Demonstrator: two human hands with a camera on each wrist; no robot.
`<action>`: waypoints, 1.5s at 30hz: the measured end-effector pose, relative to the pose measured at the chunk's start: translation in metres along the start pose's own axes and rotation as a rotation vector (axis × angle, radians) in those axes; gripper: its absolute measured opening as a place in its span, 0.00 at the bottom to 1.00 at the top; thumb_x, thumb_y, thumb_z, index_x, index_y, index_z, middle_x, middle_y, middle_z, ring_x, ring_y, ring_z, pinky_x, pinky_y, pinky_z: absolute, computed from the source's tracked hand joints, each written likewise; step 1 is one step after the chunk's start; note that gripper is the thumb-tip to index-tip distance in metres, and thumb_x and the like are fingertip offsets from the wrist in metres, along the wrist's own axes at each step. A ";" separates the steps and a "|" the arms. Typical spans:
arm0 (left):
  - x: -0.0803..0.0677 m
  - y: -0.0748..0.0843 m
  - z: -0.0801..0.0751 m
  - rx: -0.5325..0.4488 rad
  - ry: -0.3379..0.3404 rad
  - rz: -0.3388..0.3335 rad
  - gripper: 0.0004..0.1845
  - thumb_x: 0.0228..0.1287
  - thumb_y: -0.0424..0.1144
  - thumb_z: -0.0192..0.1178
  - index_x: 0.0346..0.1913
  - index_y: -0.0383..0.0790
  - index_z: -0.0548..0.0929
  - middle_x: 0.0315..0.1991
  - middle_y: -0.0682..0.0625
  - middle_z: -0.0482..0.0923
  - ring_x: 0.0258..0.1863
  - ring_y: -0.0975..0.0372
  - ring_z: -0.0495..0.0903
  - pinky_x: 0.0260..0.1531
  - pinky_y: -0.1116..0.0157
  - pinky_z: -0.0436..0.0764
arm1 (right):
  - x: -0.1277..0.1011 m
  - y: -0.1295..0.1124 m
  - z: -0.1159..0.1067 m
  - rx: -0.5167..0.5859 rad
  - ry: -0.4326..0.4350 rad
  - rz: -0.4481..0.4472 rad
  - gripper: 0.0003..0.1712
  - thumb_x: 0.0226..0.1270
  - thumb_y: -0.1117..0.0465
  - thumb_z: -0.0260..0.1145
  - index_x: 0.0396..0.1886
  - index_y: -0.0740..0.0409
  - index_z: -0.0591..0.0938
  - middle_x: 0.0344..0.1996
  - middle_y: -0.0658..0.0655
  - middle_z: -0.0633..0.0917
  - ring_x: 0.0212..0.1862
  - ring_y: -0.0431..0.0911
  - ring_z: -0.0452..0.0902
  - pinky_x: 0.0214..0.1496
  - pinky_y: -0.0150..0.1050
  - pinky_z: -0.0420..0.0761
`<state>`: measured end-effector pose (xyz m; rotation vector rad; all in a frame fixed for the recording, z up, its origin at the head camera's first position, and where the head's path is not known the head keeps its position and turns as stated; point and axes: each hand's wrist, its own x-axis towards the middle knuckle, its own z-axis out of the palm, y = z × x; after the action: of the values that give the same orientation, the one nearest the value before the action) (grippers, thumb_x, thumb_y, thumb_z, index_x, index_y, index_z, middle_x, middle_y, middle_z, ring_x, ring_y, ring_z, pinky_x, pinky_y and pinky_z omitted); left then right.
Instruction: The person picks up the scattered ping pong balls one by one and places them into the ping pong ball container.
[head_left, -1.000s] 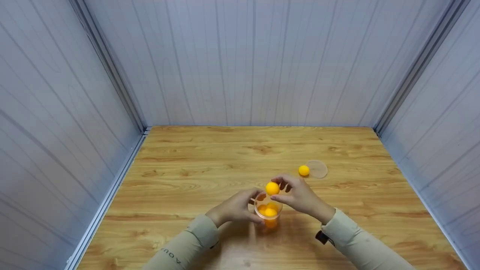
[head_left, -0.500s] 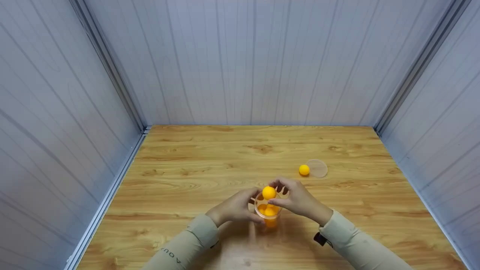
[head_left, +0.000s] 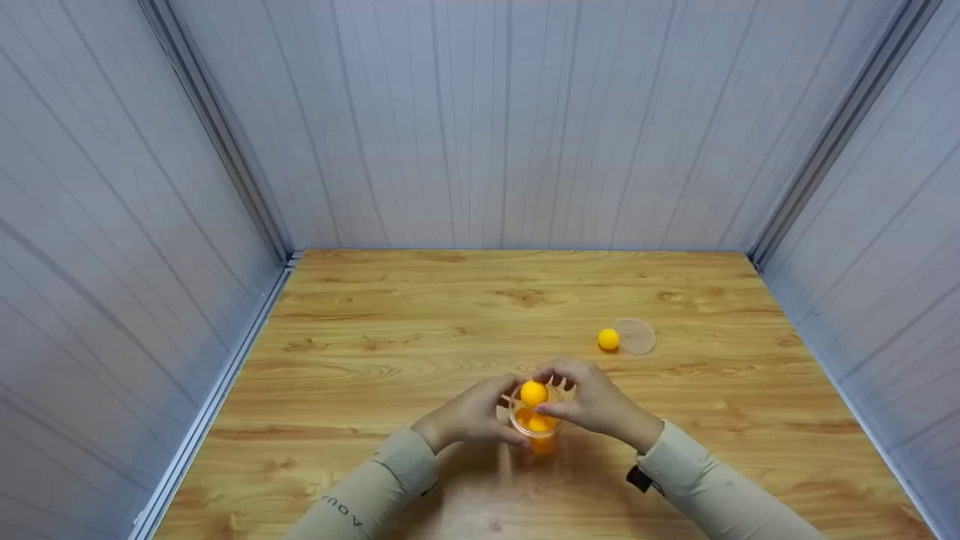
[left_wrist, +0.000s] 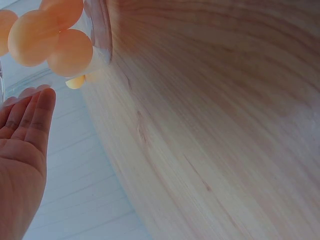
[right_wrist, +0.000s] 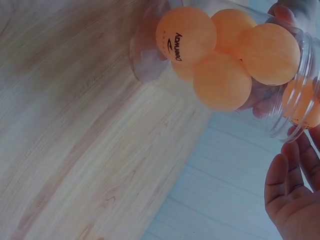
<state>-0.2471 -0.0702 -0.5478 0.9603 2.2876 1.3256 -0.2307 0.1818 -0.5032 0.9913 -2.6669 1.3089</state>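
Note:
A clear plastic cup (head_left: 541, 444) stands on the wooden table (head_left: 420, 330) with several orange balls in it. My left hand (head_left: 504, 411) grips the cup from its left side. Just above the cup's mouth, my right hand (head_left: 553, 391) pinches another orange ball (head_left: 533, 393) between thumb and fingers. The right wrist view shows the cup (right_wrist: 150, 55) from below, packed with balls (right_wrist: 186, 34), my right hand (right_wrist: 292, 192) beside it. In the left wrist view the cup's base (left_wrist: 97, 30) and balls (left_wrist: 70, 52) lie above my left fingers (left_wrist: 37, 112).
A lone orange ball (head_left: 608, 339) lies on the table to the back right, touching a clear round lid (head_left: 637, 336). Pale panelled walls (head_left: 480, 127) close the table in on the left, back and right sides.
My right hand has brought the pinched ball down and slightly left, from above the cup to its mouth. My left hand and the cup have stayed put.

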 end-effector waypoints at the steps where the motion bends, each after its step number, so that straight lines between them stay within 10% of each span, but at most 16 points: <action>1: 0.000 0.000 0.000 0.000 0.000 0.000 0.42 0.56 0.45 0.85 0.73 0.47 0.77 0.66 0.54 0.83 0.61 0.61 0.82 0.70 0.49 0.81 | 0.000 0.000 0.000 -0.004 0.000 -0.002 0.16 0.64 0.61 0.83 0.49 0.54 0.89 0.47 0.52 0.91 0.45 0.46 0.81 0.48 0.48 0.84; 17: 0.000 0.001 -0.002 0.010 -0.025 0.007 0.40 0.60 0.47 0.84 0.72 0.45 0.77 0.63 0.56 0.83 0.61 0.66 0.81 0.70 0.60 0.81 | 0.000 0.002 0.006 -0.103 0.012 -0.102 0.17 0.65 0.60 0.82 0.52 0.56 0.93 0.48 0.54 0.94 0.46 0.51 0.81 0.45 0.40 0.80; 45: 0.000 0.000 -0.002 0.007 -0.016 -0.016 0.41 0.59 0.47 0.84 0.72 0.40 0.76 0.66 0.49 0.82 0.62 0.61 0.81 0.71 0.56 0.81 | 0.001 0.020 -0.015 -0.084 0.119 0.016 0.15 0.69 0.61 0.80 0.53 0.58 0.91 0.47 0.57 0.92 0.43 0.44 0.79 0.45 0.39 0.83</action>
<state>-0.2486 -0.0711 -0.5465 0.9496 2.2851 1.2999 -0.2464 0.2009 -0.5077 0.8572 -2.6218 1.2070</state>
